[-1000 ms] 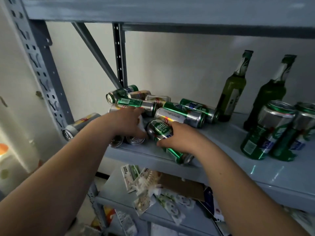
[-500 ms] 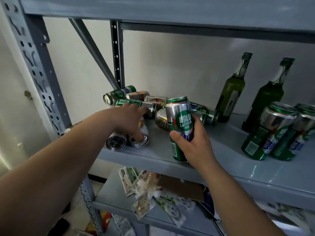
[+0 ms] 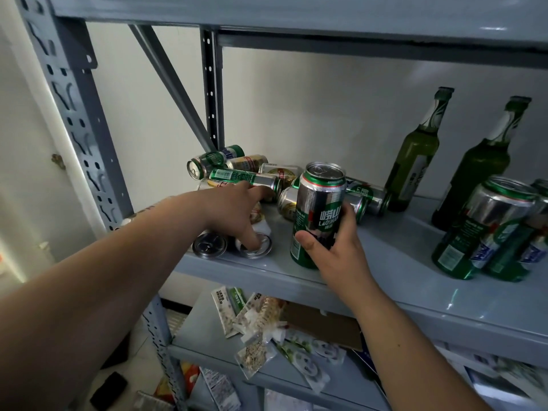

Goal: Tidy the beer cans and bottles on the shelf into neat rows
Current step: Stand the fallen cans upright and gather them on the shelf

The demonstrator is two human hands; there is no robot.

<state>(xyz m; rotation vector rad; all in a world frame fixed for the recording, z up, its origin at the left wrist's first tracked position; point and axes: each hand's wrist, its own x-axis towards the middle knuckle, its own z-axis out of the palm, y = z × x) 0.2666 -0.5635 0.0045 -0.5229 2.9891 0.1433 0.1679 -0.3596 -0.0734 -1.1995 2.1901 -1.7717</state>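
A green and silver beer can point(image 3: 318, 209) stands upright near the front of the grey shelf point(image 3: 400, 295), with my right hand point(image 3: 335, 250) wrapped around its lower half. My left hand point(image 3: 237, 212) lies over a lying can point(image 3: 255, 246), thumb on its end, beside another lying can point(image 3: 209, 246). Behind them a pile of several lying cans point(image 3: 237, 173) fills the back left corner. Upright green cans point(image 3: 480, 229) are grouped at the right. Two green bottles point(image 3: 415, 152) point(image 3: 480, 164) stand against the back wall.
A grey perforated upright post point(image 3: 74, 114) and a diagonal brace point(image 3: 169, 84) frame the left side. The upper shelf board point(image 3: 296, 13) hangs overhead. Several snack packets point(image 3: 258, 321) and a brown cardboard piece point(image 3: 326, 324) lie on the lower shelf.
My right hand lifted the green can from lying on its side and stood it upright on the shelf, a little to the right. My left hand stayed on the lying cans.
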